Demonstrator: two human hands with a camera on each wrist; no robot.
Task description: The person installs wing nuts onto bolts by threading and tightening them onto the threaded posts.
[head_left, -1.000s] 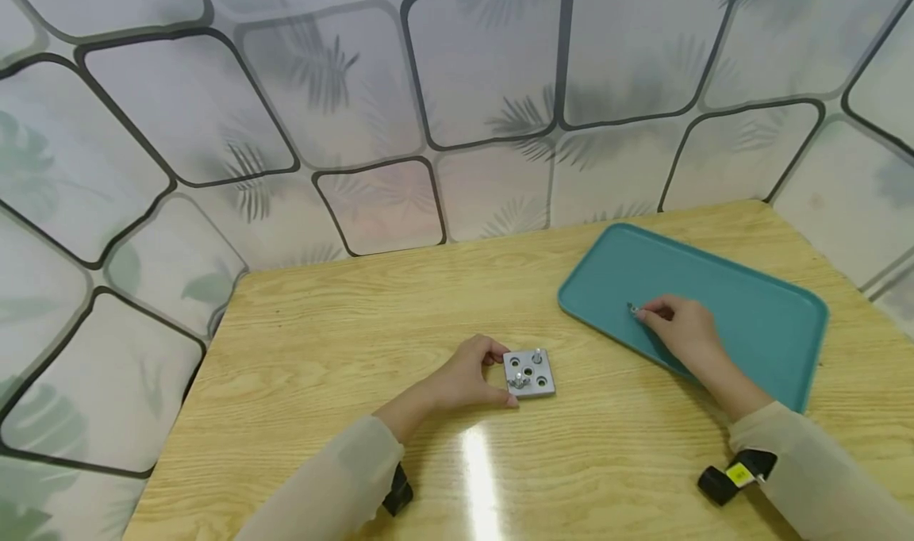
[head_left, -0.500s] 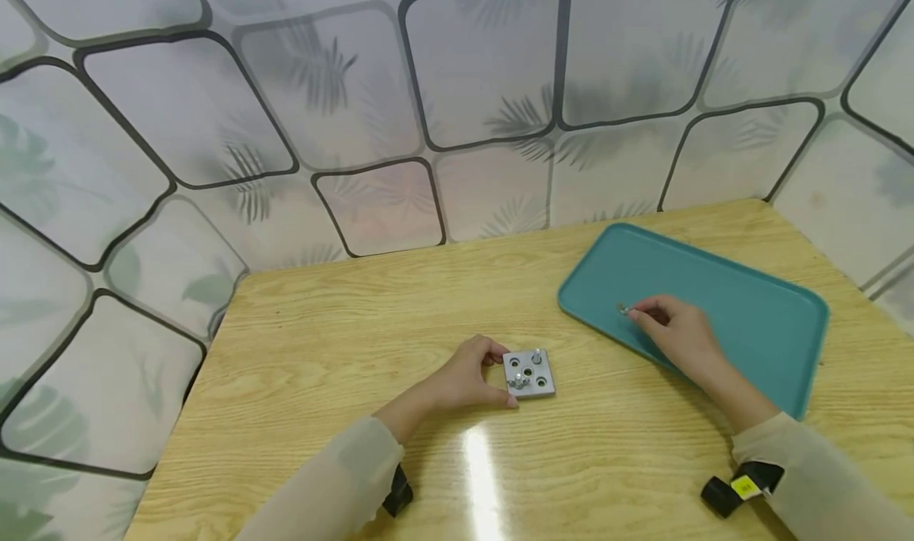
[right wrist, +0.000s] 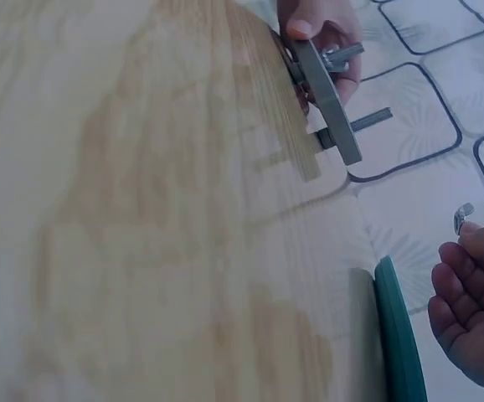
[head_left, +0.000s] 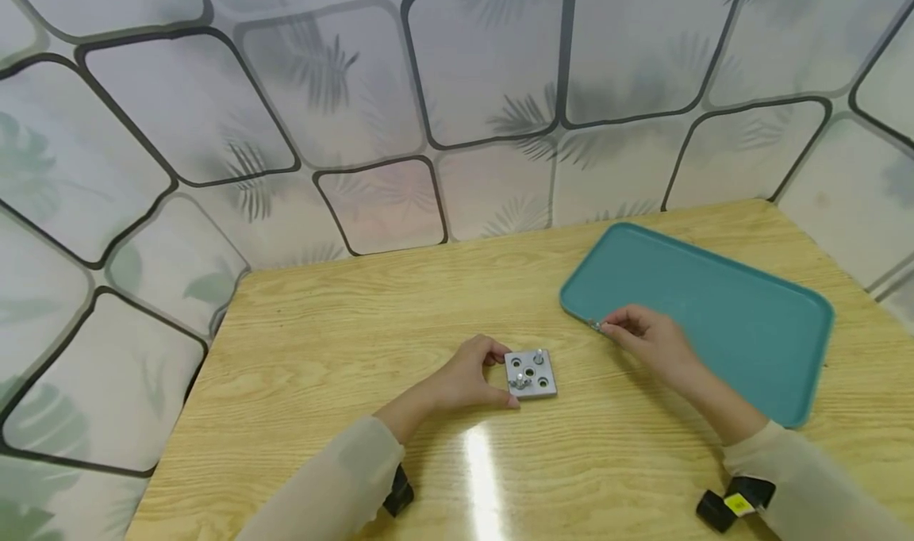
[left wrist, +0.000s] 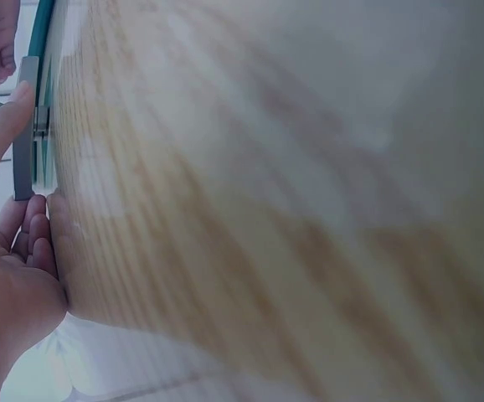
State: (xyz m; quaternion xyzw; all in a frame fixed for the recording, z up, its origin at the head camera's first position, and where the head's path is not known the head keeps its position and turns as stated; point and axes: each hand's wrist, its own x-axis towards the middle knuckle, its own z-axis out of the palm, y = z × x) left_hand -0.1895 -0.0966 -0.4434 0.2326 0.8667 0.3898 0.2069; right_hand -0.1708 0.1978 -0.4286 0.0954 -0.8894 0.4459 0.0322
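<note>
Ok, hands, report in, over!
Left hand grips metal plate on table. Right hand pinches small nut over tray edge. Path clear.

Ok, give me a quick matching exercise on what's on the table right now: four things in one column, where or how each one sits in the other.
Things:
1. metal plate
2. teal tray
3. small metal part
4. bolts

Places or states:
A. pinched in the fingertips of the right hand
B. standing up out of the plate's holes
C. flat on the table, held at its edge by the left hand
D. on the table's far right side

Pairs: 1-C, 2-D, 3-A, 4-B
</note>
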